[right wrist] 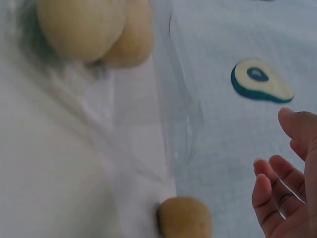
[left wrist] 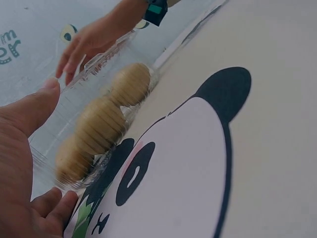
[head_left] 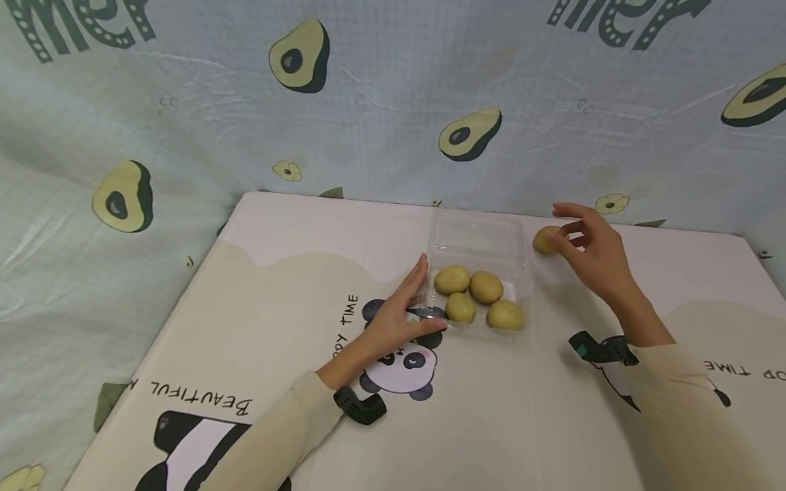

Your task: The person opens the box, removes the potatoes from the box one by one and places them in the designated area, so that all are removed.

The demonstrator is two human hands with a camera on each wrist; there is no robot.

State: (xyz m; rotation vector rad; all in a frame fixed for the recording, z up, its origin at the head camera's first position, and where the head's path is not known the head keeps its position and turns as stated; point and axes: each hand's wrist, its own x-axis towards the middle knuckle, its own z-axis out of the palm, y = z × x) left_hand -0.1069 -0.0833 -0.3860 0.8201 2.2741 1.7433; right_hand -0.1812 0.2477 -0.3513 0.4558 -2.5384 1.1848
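A clear plastic clamshell box (head_left: 528, 310) stands on the table with its lid folded back, holding several potatoes (head_left: 505, 315). My left hand (head_left: 399, 317) rests against the box's left side and near corner, thumb spread apart from the other fingers. In the left wrist view, ribbed plastic partly veils the potatoes (left wrist: 101, 124) beside that hand (left wrist: 20, 148). My right hand (head_left: 592, 256) hovers at a single potato (head_left: 544, 240) lying right of the lid. The right wrist view shows a gap between this potato (right wrist: 185, 218) and the loosely bent fingers (right wrist: 262, 196).
A pale cloth printed with pandas and lettering covers the table (head_left: 479, 423). Behind it hangs a light blue curtain (head_left: 381, 129) with avocado prints, meeting the table's back edge. Black bands with small devices (head_left: 359, 406) sit on both wrists.
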